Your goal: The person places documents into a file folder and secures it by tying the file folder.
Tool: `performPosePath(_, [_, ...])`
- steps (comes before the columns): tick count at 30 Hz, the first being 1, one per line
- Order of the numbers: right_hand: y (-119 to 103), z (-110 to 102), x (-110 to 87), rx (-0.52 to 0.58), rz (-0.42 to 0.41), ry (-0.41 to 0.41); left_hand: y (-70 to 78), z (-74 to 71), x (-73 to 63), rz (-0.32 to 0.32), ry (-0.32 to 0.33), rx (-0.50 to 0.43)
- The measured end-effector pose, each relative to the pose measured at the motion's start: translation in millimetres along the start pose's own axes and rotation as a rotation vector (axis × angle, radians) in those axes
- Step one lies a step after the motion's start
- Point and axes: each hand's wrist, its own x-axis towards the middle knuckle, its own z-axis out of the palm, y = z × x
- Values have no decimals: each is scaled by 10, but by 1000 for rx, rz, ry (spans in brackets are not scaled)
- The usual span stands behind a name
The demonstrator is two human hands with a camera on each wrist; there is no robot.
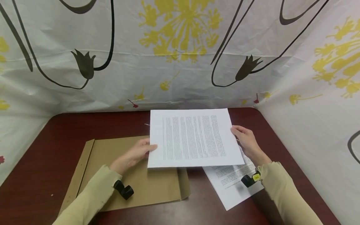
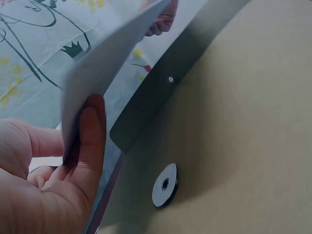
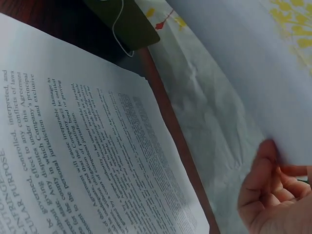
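Observation:
Printed white paper is held up sideways over the table, between both hands. At its left edge, my left hand pinches it, thumb on top and fingers beneath, as the left wrist view also shows. The right edge is gripped by my right hand. A brown cardboard file folder lies below the left hand; the left wrist view shows a round white button on it and a flap with a small eyelet. More printed pages rest on the table under the right hand, partly covered in the head view.
The dark reddish-brown table has rounded back corners. A white curtain with yellow flowers and dark stems hangs behind it and along the sides. In the right wrist view, a white string hangs beside a dark flap.

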Motion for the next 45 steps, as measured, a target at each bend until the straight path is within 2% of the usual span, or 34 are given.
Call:
performPosePath(4, [8,-42,-44,-10,14,-86,10,22,35,21,30,-37])
performPosePath(6, [8,-63,-70,-28,7,-103,24,42,53,27,48,-43])
performPosePath(11, [-5,-179,-131,-56,-15,-43,62,135,88,27,55,25])
performPosePath(14, [-15,-309,-156,-48,-8,0,50,198,107,30,11,99])
performPosePath(17, [-22,-457,-187,-35,-15,21,4,250,134,50,-62,169])
performPosePath(20, [-29,-596,-223,-46,-52,19,-35,306,142,90,-111,306])
performPosePath(22, [-37,-676,-246,-34,-72,6,-30,355,126,110,-98,450])
performPosePath(27, [-59,-819,-288,52,-108,-4,29,490,99,135,29,834])
performPosePath(30, [-89,-864,-328,61,-132,26,46,566,116,131,83,971])
performPosePath(32, [-119,-868,-363,53,-158,58,50,612,129,113,99,1026])
performPosePath(37, [-207,-789,-456,-5,-270,138,52,691,158,67,114,1065])
performPosePath(42, [-263,-689,-510,-148,-371,186,60,726,162,81,77,990])
performPosePath(45, [-264,-665,-537,-165,-393,167,72,749,156,103,44,953])
